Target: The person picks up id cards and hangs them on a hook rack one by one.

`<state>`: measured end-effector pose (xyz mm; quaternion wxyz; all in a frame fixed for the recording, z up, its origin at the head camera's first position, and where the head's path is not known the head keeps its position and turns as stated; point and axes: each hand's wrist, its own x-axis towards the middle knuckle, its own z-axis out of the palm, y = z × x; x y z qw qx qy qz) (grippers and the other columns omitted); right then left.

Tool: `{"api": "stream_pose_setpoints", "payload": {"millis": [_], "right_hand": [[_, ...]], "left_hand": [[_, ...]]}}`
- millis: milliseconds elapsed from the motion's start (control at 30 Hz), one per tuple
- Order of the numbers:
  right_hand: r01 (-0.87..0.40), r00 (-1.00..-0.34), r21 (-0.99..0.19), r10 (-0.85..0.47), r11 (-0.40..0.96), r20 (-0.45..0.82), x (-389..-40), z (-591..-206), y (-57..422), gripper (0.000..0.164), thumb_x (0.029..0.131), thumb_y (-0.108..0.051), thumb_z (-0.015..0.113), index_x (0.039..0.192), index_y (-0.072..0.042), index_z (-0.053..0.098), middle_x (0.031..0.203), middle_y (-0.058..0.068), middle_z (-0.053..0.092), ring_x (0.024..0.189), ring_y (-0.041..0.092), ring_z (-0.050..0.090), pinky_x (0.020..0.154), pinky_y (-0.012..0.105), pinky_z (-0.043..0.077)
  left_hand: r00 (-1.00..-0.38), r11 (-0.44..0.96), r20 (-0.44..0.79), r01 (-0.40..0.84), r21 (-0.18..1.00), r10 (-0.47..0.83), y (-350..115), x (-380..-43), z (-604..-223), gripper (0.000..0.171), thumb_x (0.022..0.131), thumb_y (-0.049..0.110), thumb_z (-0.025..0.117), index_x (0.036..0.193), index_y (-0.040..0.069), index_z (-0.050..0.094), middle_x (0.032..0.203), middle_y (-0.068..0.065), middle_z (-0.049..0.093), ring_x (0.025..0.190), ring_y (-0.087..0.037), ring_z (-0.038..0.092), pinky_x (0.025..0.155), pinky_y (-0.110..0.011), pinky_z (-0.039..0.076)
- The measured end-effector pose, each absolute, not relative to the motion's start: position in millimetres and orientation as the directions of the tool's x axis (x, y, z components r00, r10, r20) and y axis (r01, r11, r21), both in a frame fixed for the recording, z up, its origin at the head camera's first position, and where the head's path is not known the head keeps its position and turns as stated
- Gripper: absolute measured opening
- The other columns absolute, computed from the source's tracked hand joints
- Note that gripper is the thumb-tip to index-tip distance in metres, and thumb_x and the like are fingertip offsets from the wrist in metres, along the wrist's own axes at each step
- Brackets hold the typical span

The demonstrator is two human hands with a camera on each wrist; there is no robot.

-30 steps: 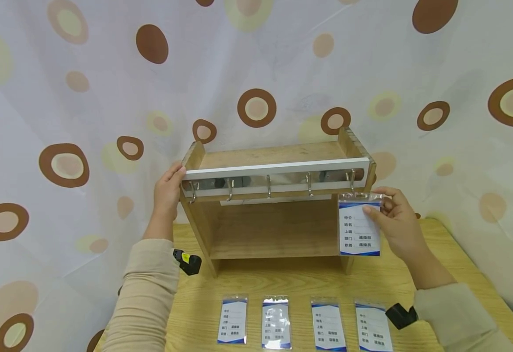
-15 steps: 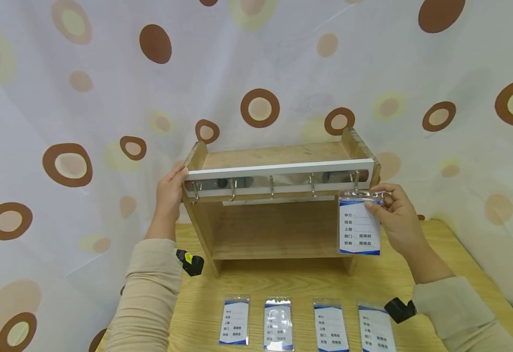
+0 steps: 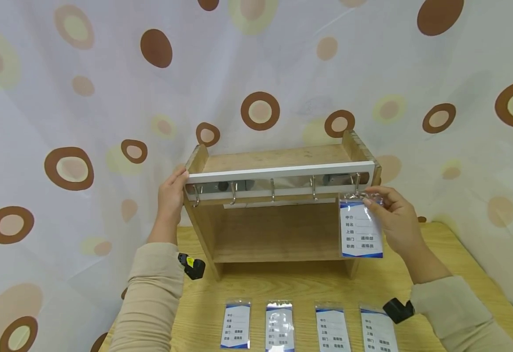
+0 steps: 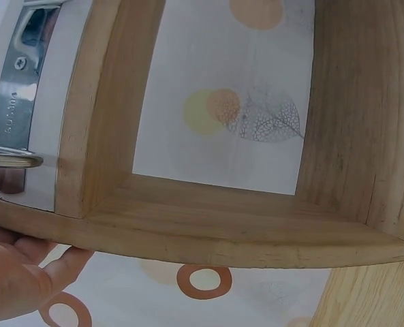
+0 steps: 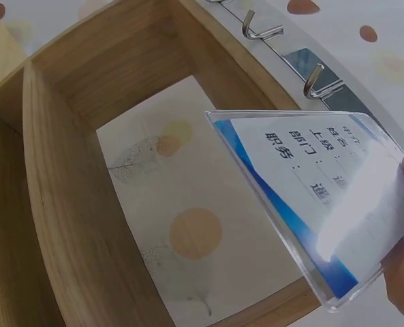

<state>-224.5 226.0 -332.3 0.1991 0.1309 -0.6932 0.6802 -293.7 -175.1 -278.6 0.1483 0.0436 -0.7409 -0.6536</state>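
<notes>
My right hand point(image 3: 393, 217) pinches a clear-sleeved badge card point(image 3: 361, 229) by its upper right corner. The card is white with blue bands and printed characters, and it hangs upright. Its top edge is right at the rightmost metal hook point(image 3: 357, 182) of the hook rail point(image 3: 278, 171). In the right wrist view the badge card point(image 5: 317, 184) shows close in front of the wooden shelf point(image 5: 72, 197). My left hand point(image 3: 171, 198) rests on the shelf's upper left side, at the rail's end. The left wrist view shows the left hand point(image 4: 24, 276) with fingertips at the wooden side edge.
Several more badge cards, among them the leftmost card point(image 3: 236, 324) and the rightmost card point(image 3: 378, 332), lie in a row on the wooden table point(image 3: 278, 283) before the shelf. A patterned curtain point(image 3: 283, 58) hangs behind.
The right hand has shifted slightly, its thumb and fingers now nearer the card's top edge by the rightmost hook. The left hand stays on the shelf's side.
</notes>
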Motion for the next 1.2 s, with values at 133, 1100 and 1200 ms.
{"api": "stream_pose_setpoints", "payload": {"millis": [133, 1100, 1200], "right_hand": [[-0.435, -0.895, -0.9, 0.106, 0.012, 0.434, -224.7, -330.7, 226.3, 0.016, 0.083, -0.006, 0.057, 0.097, -0.013, 0.059, 0.073, 0.0, 0.05, 0.057, 0.005, 0.049, 0.047, 0.015, 0.043], [-0.47, -0.881, -0.878, 0.018, 0.089, 0.474, -231.9, -330.3, 233.5, 0.014, 0.082, -0.004, 0.056, 0.095, -0.007, 0.06, 0.076, 0.001, 0.052, 0.063, 0.008, 0.051, 0.051, 0.016, 0.043], [-0.494, -0.867, -0.865, 0.02, 0.087, 0.497, -232.9, -331.8, 233.1, 0.014, 0.082, -0.002, 0.055, 0.095, -0.006, 0.06, 0.078, 0.0, 0.053, 0.063, 0.008, 0.049, 0.051, 0.015, 0.041]], "left_hand": [[-0.947, 0.151, 0.189, 0.154, 0.976, -0.26, -175.3, -293.6, -278.3, 0.043, 0.088, 0.025, 0.047, 0.127, 0.006, 0.043, 0.137, -0.003, 0.03, 0.125, -0.014, 0.022, 0.098, -0.027, 0.021], [-0.941, 0.169, 0.207, 0.166, 0.972, -0.267, -177.0, -292.6, -278.6, 0.043, 0.088, 0.025, 0.046, 0.127, 0.005, 0.043, 0.136, -0.004, 0.031, 0.125, -0.015, 0.022, 0.099, -0.027, 0.019], [-0.941, 0.164, 0.21, 0.171, 0.972, -0.264, -176.9, -292.2, -278.4, 0.043, 0.089, 0.025, 0.045, 0.126, 0.005, 0.043, 0.136, -0.004, 0.031, 0.125, -0.015, 0.022, 0.099, -0.027, 0.019]]}}
